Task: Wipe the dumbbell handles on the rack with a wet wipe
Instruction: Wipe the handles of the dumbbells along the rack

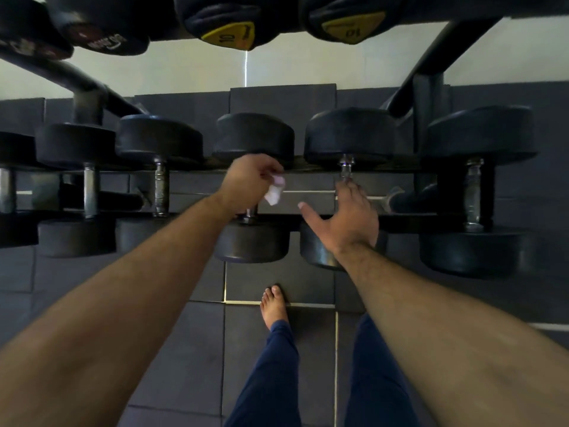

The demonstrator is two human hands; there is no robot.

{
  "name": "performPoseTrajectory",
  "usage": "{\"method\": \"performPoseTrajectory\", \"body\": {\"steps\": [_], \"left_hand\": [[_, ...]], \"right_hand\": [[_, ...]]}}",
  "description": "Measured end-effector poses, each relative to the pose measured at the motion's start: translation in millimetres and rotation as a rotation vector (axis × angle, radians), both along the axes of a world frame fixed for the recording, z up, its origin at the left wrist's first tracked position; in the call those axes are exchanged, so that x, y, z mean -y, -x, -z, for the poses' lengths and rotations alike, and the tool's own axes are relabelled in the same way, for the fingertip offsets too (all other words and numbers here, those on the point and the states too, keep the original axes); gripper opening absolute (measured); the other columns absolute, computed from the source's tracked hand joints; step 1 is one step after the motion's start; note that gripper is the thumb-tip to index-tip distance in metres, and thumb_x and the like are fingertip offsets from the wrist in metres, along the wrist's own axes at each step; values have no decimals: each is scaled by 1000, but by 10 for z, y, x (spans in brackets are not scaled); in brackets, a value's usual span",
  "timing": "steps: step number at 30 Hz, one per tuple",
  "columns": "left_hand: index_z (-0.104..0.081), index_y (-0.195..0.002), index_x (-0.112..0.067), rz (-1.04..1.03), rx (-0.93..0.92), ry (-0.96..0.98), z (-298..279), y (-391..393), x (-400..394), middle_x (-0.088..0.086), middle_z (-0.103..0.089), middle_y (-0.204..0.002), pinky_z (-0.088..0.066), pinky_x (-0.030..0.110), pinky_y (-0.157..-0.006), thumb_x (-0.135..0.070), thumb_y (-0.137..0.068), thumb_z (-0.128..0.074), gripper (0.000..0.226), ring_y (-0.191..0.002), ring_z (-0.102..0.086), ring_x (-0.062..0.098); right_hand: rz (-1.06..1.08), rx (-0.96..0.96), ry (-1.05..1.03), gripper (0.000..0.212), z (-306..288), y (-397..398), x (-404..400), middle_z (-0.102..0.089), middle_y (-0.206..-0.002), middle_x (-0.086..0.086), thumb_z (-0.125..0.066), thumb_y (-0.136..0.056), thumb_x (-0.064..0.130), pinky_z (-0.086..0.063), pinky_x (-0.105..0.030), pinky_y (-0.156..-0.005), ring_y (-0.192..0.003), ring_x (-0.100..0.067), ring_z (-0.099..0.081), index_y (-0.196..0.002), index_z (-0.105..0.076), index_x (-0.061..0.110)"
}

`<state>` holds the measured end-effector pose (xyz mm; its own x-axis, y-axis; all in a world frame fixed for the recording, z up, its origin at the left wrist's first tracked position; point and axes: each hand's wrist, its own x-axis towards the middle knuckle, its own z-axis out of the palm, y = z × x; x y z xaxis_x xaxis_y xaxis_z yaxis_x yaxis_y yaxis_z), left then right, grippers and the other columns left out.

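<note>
While crumpled, white wipe [274,192] fills left hand [246,180].

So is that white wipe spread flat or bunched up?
Bunched up: the small white wet wipe hangs crumpled from the left hand's pinched fingers.

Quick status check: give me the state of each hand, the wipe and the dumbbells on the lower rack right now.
Left hand: closed on the wipe, over the middle dumbbell's handle.
Wipe: crumpled, hanging from the left grip.
Right hand: open, fingers spread, over the next dumbbell's handle.
Middle dumbbell: racked, handle mostly hidden by the hand.
Other dumbbells: racked, untouched.
</note>
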<state>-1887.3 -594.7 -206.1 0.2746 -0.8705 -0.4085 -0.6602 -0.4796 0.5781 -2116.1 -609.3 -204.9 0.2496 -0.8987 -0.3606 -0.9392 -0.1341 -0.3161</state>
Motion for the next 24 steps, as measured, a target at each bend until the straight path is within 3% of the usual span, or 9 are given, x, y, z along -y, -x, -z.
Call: {"method": "performPoseTrajectory", "body": {"steps": [2,4,7,10,12,14,16,19,24], "left_hand": [[-78,-109,-12,-413,-252,29,-110,300,-17,0,-75,-91,-61,27,-77,1,-94,-63,25,-87,-74,17],[-75,-103,-7,-679,-488,-19,-150,645,16,10,-76,-93,-60,26,-60,8,-96,-54,27,-81,-77,19],[-71,-105,-2,-839,-648,-20,-163,1149,97,16,-76,-104,-59,25,-58,6,-100,-53,21,-84,-77,19],[-71,-95,-6,-940,-664,94,-146,1625,239,6,-75,-88,-60,24,-61,2,-102,-58,17,-82,-76,17],[-72,-93,-7,-1042,-624,195,-93,1809,339,2,-75,-79,-60,25,-62,-1,-101,-64,13,-74,-75,12],[-76,-98,-7,-1093,-518,256,11,1864,390,1,-77,-80,-64,33,-67,-10,-97,-71,6,-72,-74,9],[-80,-96,-10,-1086,-368,232,140,1895,403,0,-79,-81,-65,42,-75,-26,-91,-77,17,-73,-71,9],[-82,-89,-15,-999,-145,144,245,1992,426,-4,-78,-79,-63,37,-76,-35,-87,-79,21,-72,-70,8],[-79,-104,-21,-933,166,7,239,2082,537,-1,-78,-96,-56,33,-86,-35,-93,-70,19,-94,-72,22]], "right_hand": [[-17,164,-7,102,-29,188,31,-49,-164,-7,-46,-83,90,-38,-46,-123,-151,-27,-44,-154,-53,17],[-142,207,18,96,-39,459,151,-50,-162,-10,-46,-88,85,-35,-47,-125,-150,-29,-44,-153,-54,16],[-354,8,94,96,-25,1047,506,-49,-162,-14,-31,-93,86,-27,-53,-128,-151,-33,-42,-151,-55,14],[-484,-230,38,106,-47,1682,952,-28,-174,-13,-16,-89,90,-16,-57,-130,-162,-33,-22,-161,-42,16],[-554,-363,-25,115,-85,2027,1216,-16,-178,-12,-8,-82,95,-13,-58,-130,-163,-34,-13,-166,-31,20],[-548,-414,-70,123,-107,2284,1393,-17,-176,-14,-5,-75,101,-15,-60,-129,-162,-37,-15,-166,-30,22],[-494,-401,-115,128,-99,2438,1463,-18,-176,-15,-9,-70,105,-16,-61,-129,-162,-38,-14,-165,-31,22],[-437,-330,-197,133,-37,2494,1444,-11,-178,-12,-19,-66,110,-15,-61,-130,-163,-36,-10,-168,-24,26],[-360,-310,-278,136,17,2395,1410,3,-180,-6,-23,-67,111,-7,-65,-130,-165,-31,5,-172,-7,27]]}}
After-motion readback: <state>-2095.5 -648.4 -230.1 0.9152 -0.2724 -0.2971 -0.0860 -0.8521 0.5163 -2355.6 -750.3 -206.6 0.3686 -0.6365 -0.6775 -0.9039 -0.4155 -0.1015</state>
